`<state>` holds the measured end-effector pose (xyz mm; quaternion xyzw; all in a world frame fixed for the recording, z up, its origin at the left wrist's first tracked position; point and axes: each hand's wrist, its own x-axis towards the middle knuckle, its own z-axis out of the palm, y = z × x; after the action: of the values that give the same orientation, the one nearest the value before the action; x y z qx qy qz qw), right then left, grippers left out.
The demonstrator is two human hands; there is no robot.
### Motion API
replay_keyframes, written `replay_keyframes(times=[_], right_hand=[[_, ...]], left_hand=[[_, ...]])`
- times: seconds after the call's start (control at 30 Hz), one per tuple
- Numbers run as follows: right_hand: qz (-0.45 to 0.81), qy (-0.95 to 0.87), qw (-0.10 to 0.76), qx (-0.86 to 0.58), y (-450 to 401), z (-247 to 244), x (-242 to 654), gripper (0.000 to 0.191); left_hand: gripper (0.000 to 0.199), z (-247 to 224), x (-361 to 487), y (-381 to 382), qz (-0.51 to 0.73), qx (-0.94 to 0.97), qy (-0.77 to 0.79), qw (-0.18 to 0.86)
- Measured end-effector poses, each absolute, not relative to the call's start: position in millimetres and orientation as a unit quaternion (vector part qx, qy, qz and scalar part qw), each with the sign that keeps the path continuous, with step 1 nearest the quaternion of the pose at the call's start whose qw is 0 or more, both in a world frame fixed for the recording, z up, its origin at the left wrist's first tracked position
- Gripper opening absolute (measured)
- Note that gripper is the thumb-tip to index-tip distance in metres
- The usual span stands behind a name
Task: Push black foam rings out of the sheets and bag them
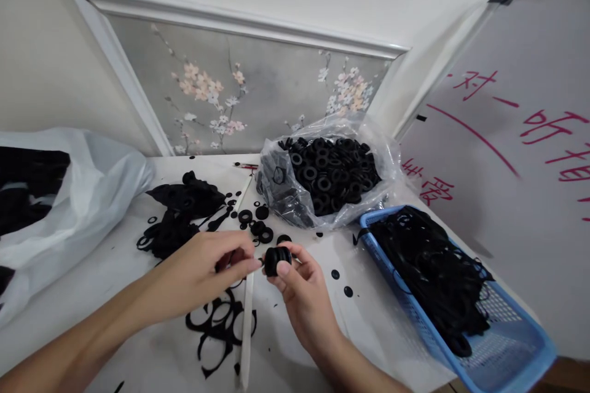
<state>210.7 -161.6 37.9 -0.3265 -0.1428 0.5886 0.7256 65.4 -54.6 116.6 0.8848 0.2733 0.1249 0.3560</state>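
Near centre of white table (281, 350), right hand (302, 285) grasping black grooved rubber-like cylinder (278, 261), left hand (216, 264) just left, fingers curled, grip unclear.

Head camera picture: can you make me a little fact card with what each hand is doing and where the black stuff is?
Right grip: holds a short stack of black rings
Left grip: fingers curled beside the stack; can't tell if it holds anything
Clear bag: heaped with black rings
Blue basket: black pieces inside
White table: loose black pieces, two small black discs
Wall: framed flower picture
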Motion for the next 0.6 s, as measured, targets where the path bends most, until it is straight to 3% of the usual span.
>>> replay_keyframes(times=[0.17, 0.43, 0.6], right_hand=[[0.619, -0.168, 0.688, -0.339, -165, 29, 190, 0.045], [0.636, -0.141, 0.687, -0.322, -166, 23, 163, 0.061], [0.627, -0.190, 0.691, -0.304, -167, 22, 166, 0.044]], left_hand=[[0.046, 85, 60, -67, 0.404, 0.718, 0.233, 0.517], [0.047, 66, 68, -85, 0.472, 0.697, 0.209, 0.498], [0.055, 62, 68, -92, 0.482, 0.670, 0.214, 0.523]])
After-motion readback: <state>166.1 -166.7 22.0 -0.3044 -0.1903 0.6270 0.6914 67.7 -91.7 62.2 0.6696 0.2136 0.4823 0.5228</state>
